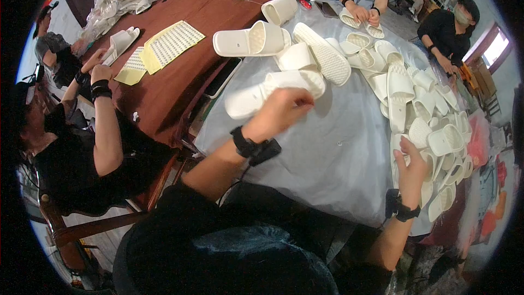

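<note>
Cream moulded slide sandals (400, 90) lie on grey plastic sheeting (338, 177), heaped right, fewer left; work seems midway, which group is finished unclear. Left hand (278, 113) shows curled fingers, hold uncertain; right hand (412, 169), fingers parted, is beside the heap.

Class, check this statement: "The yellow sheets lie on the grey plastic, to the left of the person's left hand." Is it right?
Not quite: the head view shows the yellow sheets on the brown cloth, not the grey plastic. They do lie left of the left hand.
</note>
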Motion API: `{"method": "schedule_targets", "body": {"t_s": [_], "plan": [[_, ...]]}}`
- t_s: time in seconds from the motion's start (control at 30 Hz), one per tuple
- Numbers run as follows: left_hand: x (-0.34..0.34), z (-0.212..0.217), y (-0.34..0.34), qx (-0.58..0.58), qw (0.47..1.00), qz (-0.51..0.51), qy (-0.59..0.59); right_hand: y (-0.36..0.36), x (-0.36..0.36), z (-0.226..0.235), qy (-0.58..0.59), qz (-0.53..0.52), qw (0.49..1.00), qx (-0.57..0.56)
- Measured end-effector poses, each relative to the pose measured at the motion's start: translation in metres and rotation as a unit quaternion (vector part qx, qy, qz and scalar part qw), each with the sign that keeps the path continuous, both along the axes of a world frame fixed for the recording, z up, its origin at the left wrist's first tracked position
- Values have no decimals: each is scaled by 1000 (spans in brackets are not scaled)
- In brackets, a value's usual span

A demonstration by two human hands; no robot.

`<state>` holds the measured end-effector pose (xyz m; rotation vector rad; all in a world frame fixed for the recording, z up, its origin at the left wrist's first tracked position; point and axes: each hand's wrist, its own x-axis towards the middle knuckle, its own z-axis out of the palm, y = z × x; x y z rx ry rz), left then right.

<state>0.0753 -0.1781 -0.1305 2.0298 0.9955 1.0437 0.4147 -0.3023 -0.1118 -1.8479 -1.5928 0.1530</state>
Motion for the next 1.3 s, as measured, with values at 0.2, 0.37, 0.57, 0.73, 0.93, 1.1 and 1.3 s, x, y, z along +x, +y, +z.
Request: {"method": "schedule_targets", "body": {"t_s": [0.2,0.37,0.57,0.73,0.93,1.1,1.3], "plan": [[72,2,-49,-63,978,-158,-125,-6,-12,-19,87,32,995,-32],[124,8,-87,12,945,-286,-158,-18,-14,-39,159,49,985,-39],[149,7,-108,64,897,-387,-205,-42,-17,-41,228,110,964,-74],[139,-6,-104,100,909,-373,-157,-44,-14,-57,287,148,943,-81],[113,-16,-87,139,955,-261,-34,-35,-55,-51,401,173,894,-100],[103,-13,-82,142,962,-231,-33,-28,-81,-56,540,204,815,-53],[88,-23,-85,140,971,-190,-41,-31,-94,-45,651,165,739,-52]]}}
